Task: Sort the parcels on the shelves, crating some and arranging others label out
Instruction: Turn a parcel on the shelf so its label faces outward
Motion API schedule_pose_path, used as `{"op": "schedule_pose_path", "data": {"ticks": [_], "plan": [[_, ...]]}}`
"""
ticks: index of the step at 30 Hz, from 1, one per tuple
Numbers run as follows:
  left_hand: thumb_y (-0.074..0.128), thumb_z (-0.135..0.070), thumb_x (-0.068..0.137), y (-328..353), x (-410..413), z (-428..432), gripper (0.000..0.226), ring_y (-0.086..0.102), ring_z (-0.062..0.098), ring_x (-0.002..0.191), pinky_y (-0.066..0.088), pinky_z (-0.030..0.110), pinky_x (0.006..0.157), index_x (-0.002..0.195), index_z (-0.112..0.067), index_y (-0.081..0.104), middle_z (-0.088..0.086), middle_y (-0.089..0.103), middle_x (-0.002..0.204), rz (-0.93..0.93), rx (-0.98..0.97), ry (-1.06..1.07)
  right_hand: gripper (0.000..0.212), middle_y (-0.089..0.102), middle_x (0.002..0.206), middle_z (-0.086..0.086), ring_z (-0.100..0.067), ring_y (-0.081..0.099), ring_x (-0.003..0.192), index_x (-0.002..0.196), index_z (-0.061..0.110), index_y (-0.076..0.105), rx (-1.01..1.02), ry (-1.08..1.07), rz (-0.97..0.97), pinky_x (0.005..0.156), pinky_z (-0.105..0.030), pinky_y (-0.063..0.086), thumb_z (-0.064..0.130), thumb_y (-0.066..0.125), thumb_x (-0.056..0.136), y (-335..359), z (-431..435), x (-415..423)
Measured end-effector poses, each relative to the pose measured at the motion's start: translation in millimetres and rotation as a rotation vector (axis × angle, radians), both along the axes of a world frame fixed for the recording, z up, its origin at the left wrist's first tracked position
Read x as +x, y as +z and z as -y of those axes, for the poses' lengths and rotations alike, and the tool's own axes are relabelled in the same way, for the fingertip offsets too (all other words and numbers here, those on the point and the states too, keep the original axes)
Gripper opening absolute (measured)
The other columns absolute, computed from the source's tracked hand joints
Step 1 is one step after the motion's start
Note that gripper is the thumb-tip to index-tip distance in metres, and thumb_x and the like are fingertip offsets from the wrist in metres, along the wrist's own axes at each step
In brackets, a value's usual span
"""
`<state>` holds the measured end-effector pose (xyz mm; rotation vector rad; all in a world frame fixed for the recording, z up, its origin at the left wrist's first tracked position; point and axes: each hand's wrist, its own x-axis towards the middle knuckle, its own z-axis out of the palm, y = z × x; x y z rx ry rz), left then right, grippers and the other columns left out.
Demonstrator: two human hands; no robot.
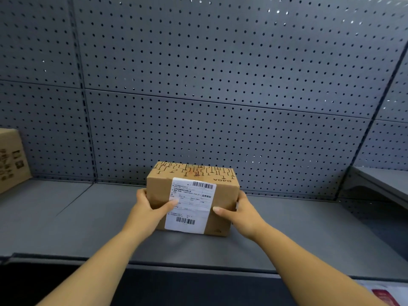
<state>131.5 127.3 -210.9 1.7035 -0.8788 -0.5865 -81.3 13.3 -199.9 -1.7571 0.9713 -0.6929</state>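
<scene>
A small brown cardboard parcel (pixel 220 195) stands on the grey shelf (pixel 88 217), its white shipping label (pixel 192 206) with barcodes facing me. My left hand (pixel 150 208) grips the parcel's left side, thumb lying across the label's edge. My right hand (pixel 240 210) clasps the right side, thumb on the front face. The parcel's bottom edge rests on the shelf, about midway between the shelf front and the back wall.
A larger brown carton (pixel 11 160) stands at the far left of the shelf. Grey perforated panels (pixel 220 74) form the back wall. Another shelf (pixel 384 182) juts in at the right. Something white and red (pixel 384 292) lies below at the bottom right.
</scene>
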Motion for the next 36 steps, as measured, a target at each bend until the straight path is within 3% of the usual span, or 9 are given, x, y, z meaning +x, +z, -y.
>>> {"op": "schedule_pose_path", "data": {"ticks": [3, 7, 10, 13, 17, 20, 23, 27, 36], "plan": [[0.075, -0.043, 0.077, 2, 0, 4, 0.073, 0.054, 0.017, 0.100, 0.044, 0.034, 0.082, 0.127, -0.021, 0.026, -0.005, 0.052, 0.113, 0.016, -0.004, 0.036, 0.062, 0.049, 0.118, 0.008, -0.013, 0.051, 0.109, 0.128, 0.022, 0.031, -0.006, -0.019, 0.008, 0.089, -0.028, 0.046, 0.028, 0.074, 0.083, 6, 3, 1], [0.073, -0.049, 0.077, 9, 6, 10, 0.065, 0.059, 0.018, 0.099, 0.049, 0.038, 0.081, 0.118, -0.025, 0.028, -0.007, 0.057, 0.110, 0.069, 0.010, 0.085, 0.058, 0.051, 0.114, 0.009, -0.012, 0.055, 0.099, 0.130, 0.018, 0.038, -0.078, -0.086, -0.009, 0.074, -0.023, 0.047, 0.043, 0.067, 0.086, 18, 9, 5], [0.069, -0.052, 0.079, 16, 10, 13, 0.054, 0.061, 0.014, 0.096, 0.053, 0.041, 0.082, 0.117, -0.029, 0.037, -0.015, 0.061, 0.104, 0.104, 0.003, 0.100, 0.050, 0.058, 0.108, 0.008, -0.014, 0.060, 0.095, 0.120, 0.022, 0.046, -0.156, -0.160, -0.100, 0.078, -0.033, 0.053, 0.058, 0.057, 0.086, 30, 18, 11], [0.063, -0.057, 0.081, 25, 14, 16, 0.042, 0.061, 0.011, 0.095, 0.053, 0.041, 0.085, 0.112, -0.034, 0.048, -0.018, 0.063, 0.102, 0.165, 0.013, 0.130, 0.056, 0.062, 0.106, 0.002, -0.020, 0.062, 0.092, 0.113, 0.020, 0.051, -0.171, -0.165, -0.250, 0.079, -0.041, 0.055, 0.068, 0.042, 0.088, 43, 25, 20], [0.055, -0.064, 0.081, 33, 26, 13, 0.036, 0.061, 0.012, 0.094, 0.053, 0.040, 0.083, 0.104, -0.036, 0.056, -0.015, 0.063, 0.103, 0.254, 0.061, 0.160, 0.059, 0.061, 0.104, -0.008, -0.029, 0.065, 0.086, 0.119, 0.011, 0.048, -0.085, -0.066, -0.388, 0.070, -0.043, 0.059, 0.061, 0.025, 0.096, 54, 29, 35], [0.053, -0.062, 0.084, 36, 36, 5, 0.036, 0.059, 0.009, 0.089, 0.052, 0.036, 0.077, 0.104, -0.032, 0.056, -0.013, 0.063, 0.101, 0.284, 0.117, 0.207, 0.057, 0.062, 0.094, -0.011, -0.030, 0.066, 0.077, 0.130, 0.012, 0.044, 0.030, -0.022, -0.398, 0.056, -0.036, 0.055, 0.056, 0.024, 0.099, 56, 28, 51], [0.055, -0.060, 0.085, 38, 52, -5, 0.035, 0.058, 0.008, 0.085, 0.050, 0.033, 0.073, 0.103, -0.031, 0.054, -0.015, 0.062, 0.095, 0.293, 0.147, 0.264, 0.052, 0.060, 0.085, -0.012, -0.028, 0.063, 0.072, 0.132, 0.013, 0.042, 0.085, 0.021, -0.399, 0.055, -0.035, 0.053, 0.051, 0.027, 0.100, 57, 22, 73], [0.053, -0.062, 0.085, 40, 82, -23, 0.038, 0.055, 0.007, 0.080, 0.048, 0.031, 0.069, 0.104, -0.030, 0.050, -0.016, 0.057, 0.089, 0.302, 0.170, 0.346, 0.043, 0.059, 0.082, -0.012, -0.028, 0.064, 0.072, 0.115, 0.013, 0.042, 0.020, 0.087, -0.422, 0.060, -0.037, 0.057, 0.049, 0.025, 0.100, 58, 11, 113], [0.055, -0.057, 0.085, 52, 183, -64, 0.047, 0.056, 0.019, 0.088, 0.044, 0.031, 0.066, 0.120, -0.025, 0.047, -0.003, 0.056, 0.098, 0.288, 0.224, 0.445, 0.056, 0.060, 0.078, -0.012, -0.025, 0.065, 0.063, 0.138, 0.004, 0.033, -0.066, 0.158, -0.458, 0.053, -0.031, 0.055, 0.046, 0.023, 0.101, 56, -22, 232]]}}
